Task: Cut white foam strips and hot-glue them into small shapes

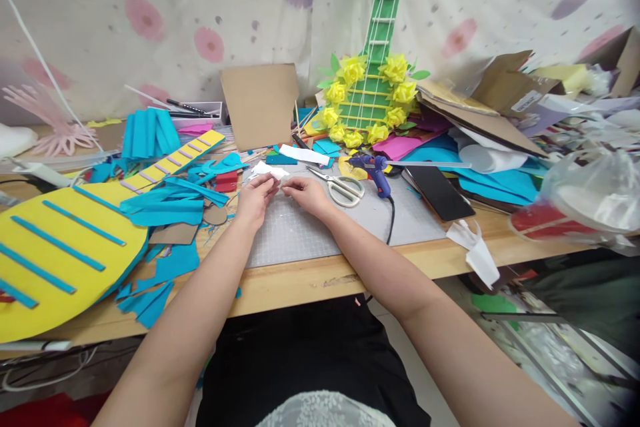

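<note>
Over the grey cutting mat (295,240), my left hand (257,200) is closed, its fingers on a small piece of white paper (271,170) that shows just beyond them. My right hand (306,195) pinches thumb and forefinger together close to the left fingertips; what lies in that pinch is too small to make out. Scissors with pale handles (345,191) lie beside the right hand. A white paper strip (305,154) rests behind both hands. Farther right is a blue hot glue gun (377,173), its cord trailing over the mat.
A yellow paper guitar shape (65,240) with blue strips fills the left, among blue paper scraps (160,273). At the back stand a cardboard piece (260,107) and a green guitar with yellow flowers (383,47). A black phone (440,192) and plastic-covered bucket (560,217) are right.
</note>
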Demonstrator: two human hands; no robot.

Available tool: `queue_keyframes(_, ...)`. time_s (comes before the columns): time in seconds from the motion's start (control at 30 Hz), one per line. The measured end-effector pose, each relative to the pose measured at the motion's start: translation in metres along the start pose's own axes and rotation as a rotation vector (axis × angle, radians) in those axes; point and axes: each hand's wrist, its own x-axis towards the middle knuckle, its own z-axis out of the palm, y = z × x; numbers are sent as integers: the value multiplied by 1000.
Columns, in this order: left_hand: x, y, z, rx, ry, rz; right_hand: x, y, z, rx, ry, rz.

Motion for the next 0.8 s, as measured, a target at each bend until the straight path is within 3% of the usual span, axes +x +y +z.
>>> queue_keyframes(0.8,3,-5,-3,87,65,109,-1,-5,-1,-8,-34,45)
